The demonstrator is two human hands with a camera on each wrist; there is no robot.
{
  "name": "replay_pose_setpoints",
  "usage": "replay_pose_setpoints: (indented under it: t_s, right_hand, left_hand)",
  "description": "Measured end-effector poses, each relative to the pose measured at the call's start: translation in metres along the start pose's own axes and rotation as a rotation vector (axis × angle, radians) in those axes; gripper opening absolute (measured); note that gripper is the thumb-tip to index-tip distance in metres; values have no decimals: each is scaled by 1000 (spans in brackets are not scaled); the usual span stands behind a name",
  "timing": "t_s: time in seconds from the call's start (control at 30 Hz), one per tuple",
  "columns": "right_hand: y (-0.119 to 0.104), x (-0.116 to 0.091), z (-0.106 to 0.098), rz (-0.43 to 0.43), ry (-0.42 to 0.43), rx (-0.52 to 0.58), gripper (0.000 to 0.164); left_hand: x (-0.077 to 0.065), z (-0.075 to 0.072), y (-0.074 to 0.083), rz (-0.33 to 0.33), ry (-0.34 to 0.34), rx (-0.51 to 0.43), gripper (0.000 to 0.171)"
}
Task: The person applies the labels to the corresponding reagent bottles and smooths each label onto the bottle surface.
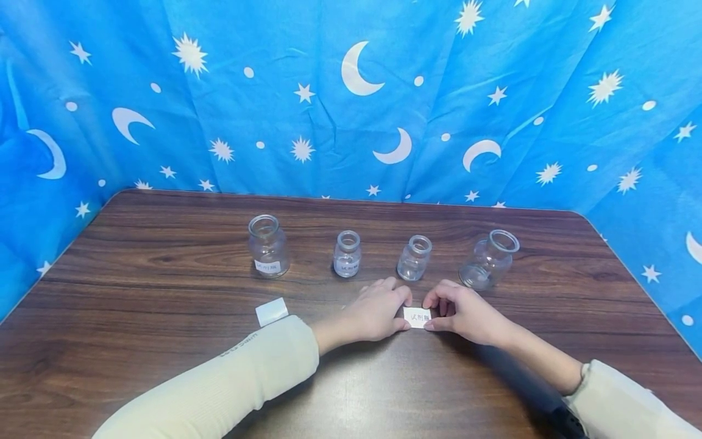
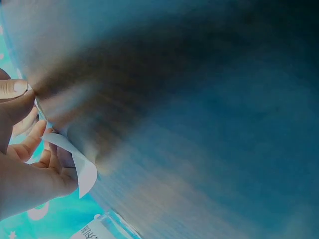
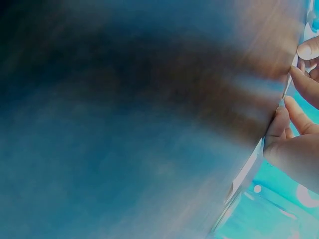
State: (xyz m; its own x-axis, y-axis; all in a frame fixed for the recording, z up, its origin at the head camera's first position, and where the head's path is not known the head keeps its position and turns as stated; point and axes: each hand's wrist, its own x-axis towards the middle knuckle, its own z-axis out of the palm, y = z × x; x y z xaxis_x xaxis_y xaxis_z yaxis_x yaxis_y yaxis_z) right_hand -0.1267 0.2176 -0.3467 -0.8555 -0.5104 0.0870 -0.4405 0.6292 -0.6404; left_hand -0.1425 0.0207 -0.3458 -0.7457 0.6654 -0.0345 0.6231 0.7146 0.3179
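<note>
Between my two hands is a small white label (image 1: 415, 317) printed with dark characters, close to the tabletop. My left hand (image 1: 378, 311) pinches its left edge with thumb and fingers. At the right edge, my right hand (image 1: 466, 312) pinches it likewise. A thin white edge of the label (image 3: 287, 85) shows between fingertips in the right wrist view. Just beyond the hands stand a small clear glass bottle (image 1: 414, 261) without a label and a larger unlabelled glass bottle (image 1: 485, 262). A small glass bottle (image 1: 347, 256) and a larger glass bottle (image 1: 267, 247) farther left bear white printed labels.
A white paper piece (image 1: 271, 312) lies beside the left sleeve (image 1: 241, 372). The wooden table (image 1: 137, 292) meets a blue curtain (image 1: 307, 55) with moons and stars at its back edge. A dark object (image 1: 567, 419) sits by the right cuff.
</note>
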Motion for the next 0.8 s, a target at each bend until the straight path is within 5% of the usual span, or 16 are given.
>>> replay_pose_setpoints:
  t_s: [0.8]
  right_hand:
    - [3, 0, 2, -72, -6, -27, 26]
  left_hand:
    - [1, -1, 3, 2, -20, -16, 21]
